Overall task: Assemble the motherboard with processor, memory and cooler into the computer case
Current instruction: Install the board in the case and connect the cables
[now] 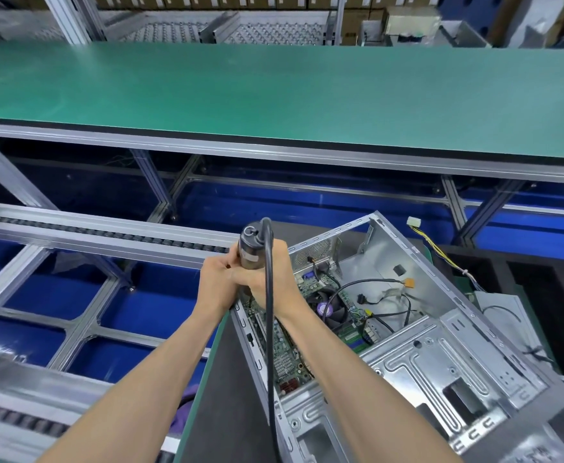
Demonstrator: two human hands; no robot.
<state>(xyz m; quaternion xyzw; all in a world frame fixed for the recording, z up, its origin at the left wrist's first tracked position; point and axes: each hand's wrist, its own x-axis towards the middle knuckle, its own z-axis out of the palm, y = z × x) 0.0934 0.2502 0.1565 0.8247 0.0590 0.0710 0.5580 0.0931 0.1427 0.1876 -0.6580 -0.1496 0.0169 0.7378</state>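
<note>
The green motherboard [285, 357], with its black cooler fan [324, 305], sits inside the open grey metal computer case [417, 349] lying on the dark worktop [227, 396]. Above the case's near-left corner, both grips close around a dark cylindrical electric screwdriver [249, 248]: the left hand [215, 282] and right hand [267, 275] wrap it together, its black cable [269, 329] trailing down.

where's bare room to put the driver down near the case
The green bench top beyond the aluminium rail is bare. The dark mat left of the computer case is free too. Inside the case, cables and cooler crowd the motherboard.
</note>
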